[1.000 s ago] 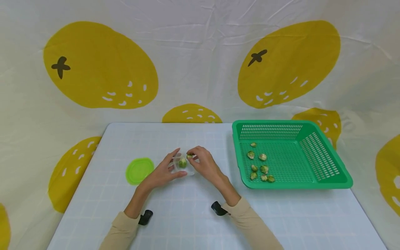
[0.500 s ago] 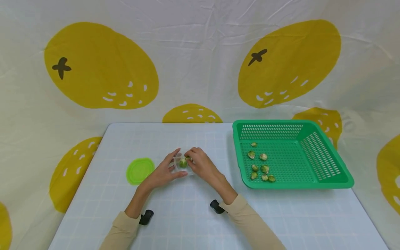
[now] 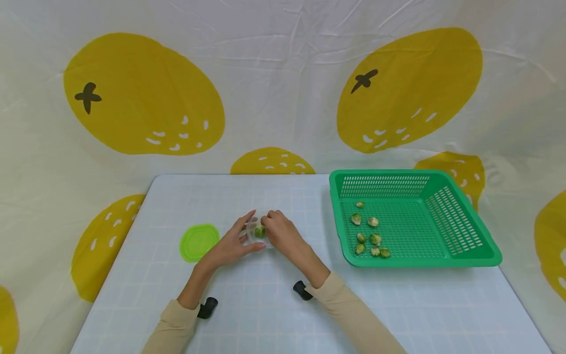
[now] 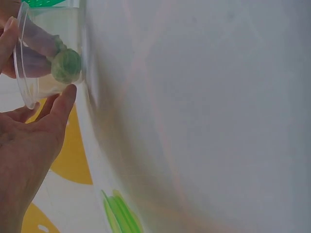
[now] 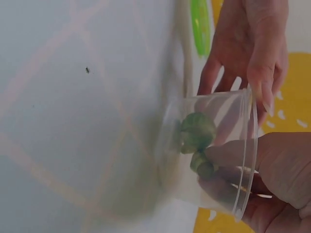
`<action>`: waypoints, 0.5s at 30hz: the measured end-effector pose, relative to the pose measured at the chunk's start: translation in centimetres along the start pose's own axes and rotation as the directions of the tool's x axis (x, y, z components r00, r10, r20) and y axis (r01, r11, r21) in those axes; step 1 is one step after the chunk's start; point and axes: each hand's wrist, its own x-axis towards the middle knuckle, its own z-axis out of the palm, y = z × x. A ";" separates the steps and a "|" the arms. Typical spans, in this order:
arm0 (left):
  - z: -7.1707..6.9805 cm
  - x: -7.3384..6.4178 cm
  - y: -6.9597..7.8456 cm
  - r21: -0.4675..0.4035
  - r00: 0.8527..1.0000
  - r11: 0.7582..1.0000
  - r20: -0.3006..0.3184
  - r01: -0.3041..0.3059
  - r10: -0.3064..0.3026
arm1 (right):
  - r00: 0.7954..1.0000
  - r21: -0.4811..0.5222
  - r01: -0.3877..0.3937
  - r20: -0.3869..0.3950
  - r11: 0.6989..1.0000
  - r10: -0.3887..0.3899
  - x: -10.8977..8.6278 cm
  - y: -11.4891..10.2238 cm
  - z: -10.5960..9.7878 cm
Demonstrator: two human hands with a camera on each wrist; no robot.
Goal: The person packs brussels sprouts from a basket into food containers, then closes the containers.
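A clear plastic cup (image 5: 218,194) stands on the table, with a green Brussels sprout (image 4: 66,66) at its bottom. Round the cup's side my left hand (image 3: 231,246) holds it, thumb near the rim and fingers along the wall. My right hand (image 3: 284,236) reaches down inside the cup. Between its thumb and fingers it pinches a second, smaller Brussels sprout (image 5: 202,165), which touches or nearly touches the first one. From above, the right hand hides this smaller sprout. To the left of my left hand lies a bright green lid (image 3: 199,243).
At the right of the table stands a green perforated basket (image 3: 468,255). Several Brussels sprouts (image 3: 375,239) lie in its left part. The table (image 3: 256,305) has a pale checked cloth, and a curtain (image 3: 283,98) with yellow fruit prints hangs behind it.
My right hand has moved left and down into the cup with the small Brussels sprout. The left hand keeps its place on the cup.
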 end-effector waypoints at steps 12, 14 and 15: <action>0.0 -0.1 0.3 0.018 1.000 1.000 -0.012 -0.019 0.019 | 0.999 -0.095 -0.003 0.033 0.995 0.006 0.1 -0.6 -0.1; 0.0 0.0 0.2 0.021 1.000 1.000 -0.012 -0.021 0.022 | 0.999 -0.103 -0.006 0.041 0.995 0.010 0.1 -0.6 -0.1; 0.0 0.0 0.2 0.021 1.000 1.000 -0.013 -0.021 0.021 | 0.999 -0.106 -0.006 0.043 0.994 0.011 0.1 -0.6 -0.1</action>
